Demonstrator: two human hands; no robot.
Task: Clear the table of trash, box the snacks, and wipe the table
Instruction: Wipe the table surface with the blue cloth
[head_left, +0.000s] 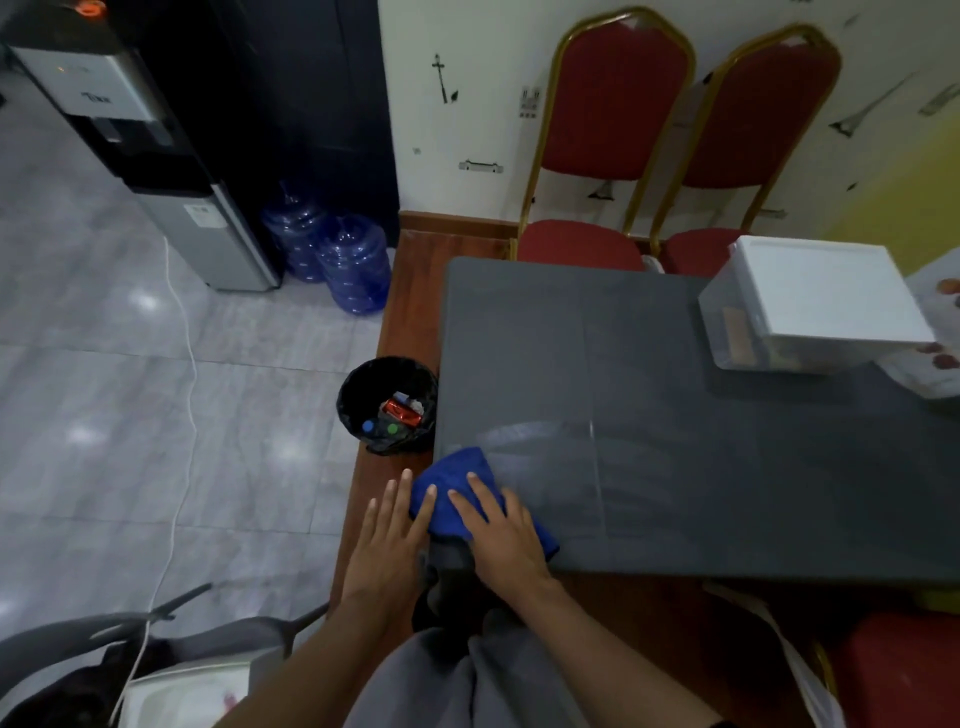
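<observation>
A blue cloth (457, 488) lies at the near left corner of the dark grey table (675, 441). My right hand (506, 535) presses flat on the cloth, fingers spread over it. My left hand (389, 540) lies beside it at the table's left edge, with fingertips touching the cloth's left side. A damp streak shows on the table just beyond the cloth. A clear plastic box with a white lid (810, 306) stands shut at the far right of the table. A black-lined trash bin (387, 402) on the floor left of the table holds wrappers and bottles.
Two red chairs with gold frames (613, 130) stand behind the table. White papers (930, 322) lie at the right edge by the box. A water dispenser (156, 156) and blue water jugs (337, 260) stand at the left. A white cable (182, 364) runs across the floor.
</observation>
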